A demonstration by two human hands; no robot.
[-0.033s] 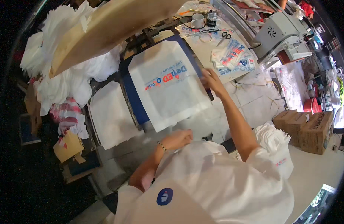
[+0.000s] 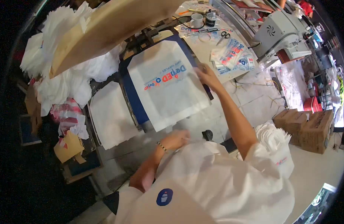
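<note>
1. Right hand [image 2: 206, 75]: fingers spread fairly flat, touching the right edge of the white printed bag [image 2: 167, 84]; arm stretched forward, nearly straight.
2. Left hand [image 2: 176, 139]: loosely curled just below the bag's lower edge (grip unclear, cannot tell); elbow bent, forearm close to the body.
3. Bag lying flat on the blue platen [image 2: 131, 98], another white bag [image 2: 111, 115] beside it at left.

Even bright light, soft shadows. Strong fisheye bend; black vignette at rim. Left edge dim. Slight blur overall; white fabric near overexposed.
</note>
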